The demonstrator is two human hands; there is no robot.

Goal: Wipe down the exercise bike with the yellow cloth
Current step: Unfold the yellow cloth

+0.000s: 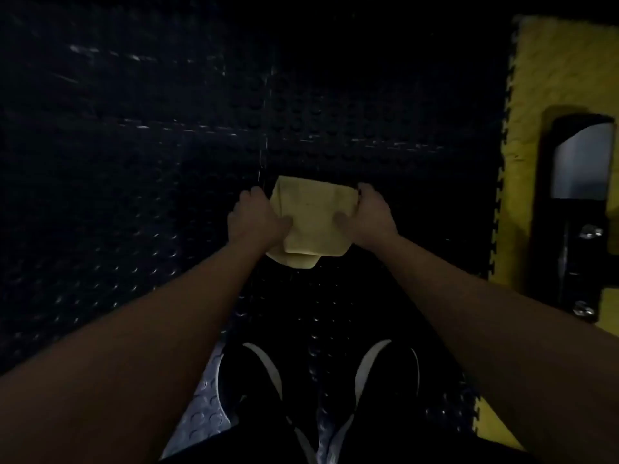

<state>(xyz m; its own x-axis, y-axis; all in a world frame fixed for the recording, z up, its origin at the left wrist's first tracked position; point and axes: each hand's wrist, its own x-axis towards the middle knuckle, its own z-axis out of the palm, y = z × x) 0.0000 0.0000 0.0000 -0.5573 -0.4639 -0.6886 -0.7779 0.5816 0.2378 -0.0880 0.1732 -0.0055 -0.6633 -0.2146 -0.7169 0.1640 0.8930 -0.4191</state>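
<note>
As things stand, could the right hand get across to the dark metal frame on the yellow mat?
Probably yes. The right hand grips the yellow cloth along with the left hand, but nothing lies between it and the metal frame on the yellow mat, only bare black floor.

Open studded floor [134, 162] ahead and left, dark machine frame [576, 212] blocking right
</note>
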